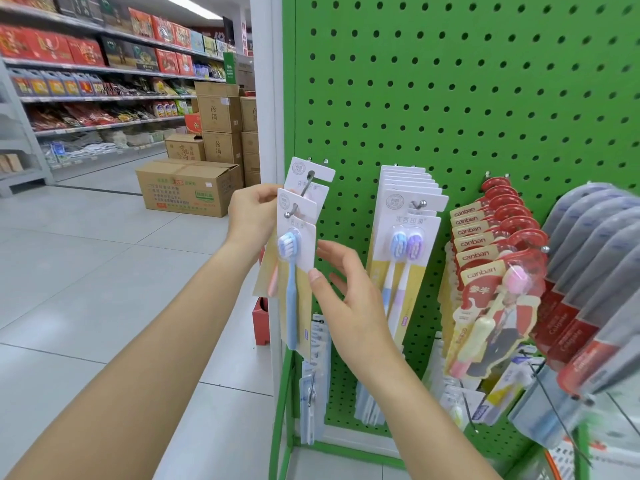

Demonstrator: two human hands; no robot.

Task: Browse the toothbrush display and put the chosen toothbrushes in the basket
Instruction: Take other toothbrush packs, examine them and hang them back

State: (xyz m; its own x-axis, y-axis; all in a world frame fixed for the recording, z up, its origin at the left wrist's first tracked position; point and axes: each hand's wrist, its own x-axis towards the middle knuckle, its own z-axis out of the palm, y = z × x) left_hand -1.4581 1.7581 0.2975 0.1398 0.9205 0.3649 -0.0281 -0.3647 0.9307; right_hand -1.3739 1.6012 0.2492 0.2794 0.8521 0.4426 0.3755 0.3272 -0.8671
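A carded blue toothbrush (293,292) hangs at the front of a metal hook (292,210) on the left of the green pegboard (467,91). My left hand (252,216) pinches the card's upper left edge near the hook. My right hand (349,292) pinches the card's right edge between thumb and fingers. More cards, one with a pink brush (273,278), hang behind it. No basket is in view.
Twin-pack toothbrushes (405,251) hang to the right, then red canban packs (491,271) and grey-red packs (588,289) at the far right. Smaller packs (313,375) hang lower down. Cardboard boxes (188,188) and stocked shelves (104,81) line the aisle at left.
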